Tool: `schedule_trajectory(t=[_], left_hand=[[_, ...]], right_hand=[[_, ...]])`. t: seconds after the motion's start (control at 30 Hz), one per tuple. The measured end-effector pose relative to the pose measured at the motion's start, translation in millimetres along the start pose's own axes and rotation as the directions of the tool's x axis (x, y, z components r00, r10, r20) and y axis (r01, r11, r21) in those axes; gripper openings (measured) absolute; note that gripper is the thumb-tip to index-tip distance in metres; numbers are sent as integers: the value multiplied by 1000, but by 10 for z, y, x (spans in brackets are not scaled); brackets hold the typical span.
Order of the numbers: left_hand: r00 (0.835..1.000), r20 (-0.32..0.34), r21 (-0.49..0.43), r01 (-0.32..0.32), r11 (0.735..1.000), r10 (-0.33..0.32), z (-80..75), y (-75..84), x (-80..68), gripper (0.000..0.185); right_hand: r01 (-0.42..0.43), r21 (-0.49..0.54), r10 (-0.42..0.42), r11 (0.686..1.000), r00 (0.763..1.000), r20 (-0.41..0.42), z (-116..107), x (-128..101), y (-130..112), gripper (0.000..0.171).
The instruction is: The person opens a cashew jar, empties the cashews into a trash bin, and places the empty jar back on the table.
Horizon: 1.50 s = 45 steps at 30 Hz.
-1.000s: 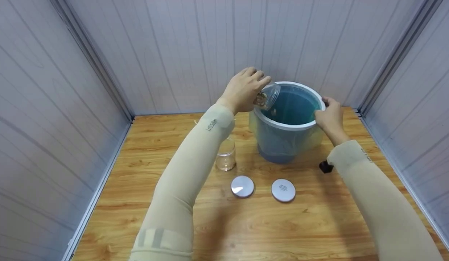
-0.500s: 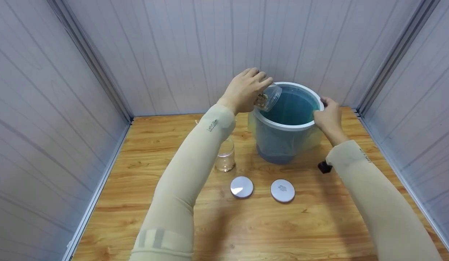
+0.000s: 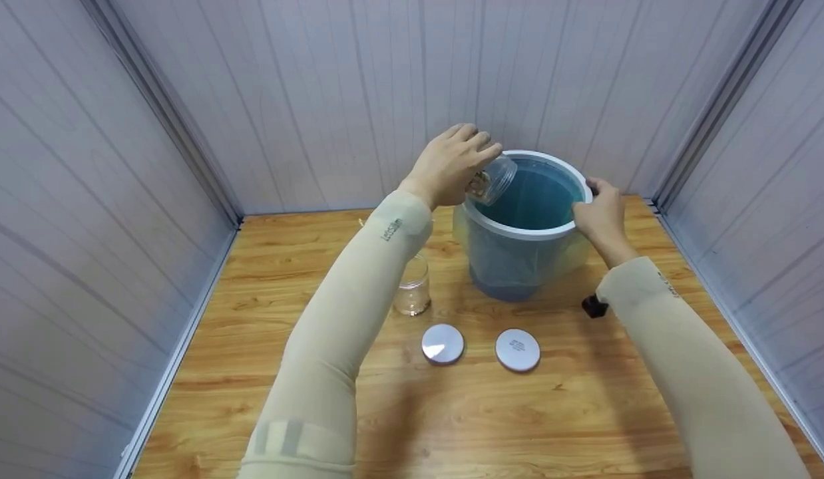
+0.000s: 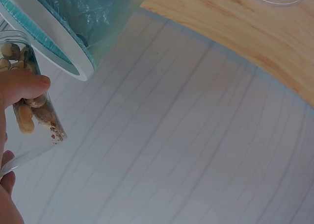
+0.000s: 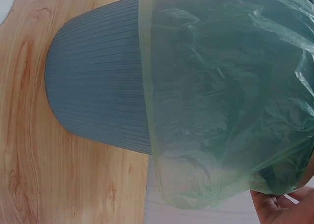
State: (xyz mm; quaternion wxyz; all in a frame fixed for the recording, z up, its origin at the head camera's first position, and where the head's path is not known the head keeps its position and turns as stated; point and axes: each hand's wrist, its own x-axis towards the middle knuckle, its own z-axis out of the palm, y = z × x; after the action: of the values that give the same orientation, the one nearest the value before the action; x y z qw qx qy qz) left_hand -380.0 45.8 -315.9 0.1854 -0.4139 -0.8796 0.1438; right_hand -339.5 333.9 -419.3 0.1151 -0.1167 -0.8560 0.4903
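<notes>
My left hand grips a clear jar, tilted with its mouth over the left rim of a blue-grey bin. Brown and tan lumpy pieces, perhaps dried mushrooms, lie inside the jar in the left wrist view. A white ring circles the bin's top, and a thin greenish bag lines it and hangs over the outside. At the right side of that rim, my right hand holds on, thumb on the inner side. Part of its grip is hidden by the bag in the right wrist view.
A second clear jar stands on the wooden table, partly behind my left sleeve. Two round white lids lie in front of the bin. A small black object shows beside my right sleeve. Pale panel walls enclose the back and sides.
A small pale piece seen below the jar's mouth a second ago no longer shows. The jar looks slightly less tipped. Both hands keep nearly the same place while the view shifts a little.
</notes>
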Motion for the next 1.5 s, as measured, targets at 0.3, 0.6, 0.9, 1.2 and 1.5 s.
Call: schedule_trajectory(t=[0.3, 0.6, 0.9, 1.2, 1.5], left_hand=[[1000, 10, 29, -5, 1000, 4, -12, -11, 0, 80], [1000, 14, 65, -29, 997, 28, -19, -27, 21, 79], [999, 36, 88, -34, 996, 31, -42, -13, 34, 80], [997, 58, 118, -55, 992, 48, -49, -22, 53, 80], [995, 79, 130, -69, 989, 59, -46, -7, 59, 80]], right_hand=[[47, -45, -49, 998, 998, -47, 14, 29, -4, 68], [20, -35, -21, 999, 1000, -23, 6, 38, 0, 69], [32, -24, -32, 999, 999, -22, 20, 7, -26, 68], [40, -15, -41, 999, 999, -25, 23, -1, -25, 68], [33, -9, -33, 999, 999, -11, 31, -20, -35, 68]])
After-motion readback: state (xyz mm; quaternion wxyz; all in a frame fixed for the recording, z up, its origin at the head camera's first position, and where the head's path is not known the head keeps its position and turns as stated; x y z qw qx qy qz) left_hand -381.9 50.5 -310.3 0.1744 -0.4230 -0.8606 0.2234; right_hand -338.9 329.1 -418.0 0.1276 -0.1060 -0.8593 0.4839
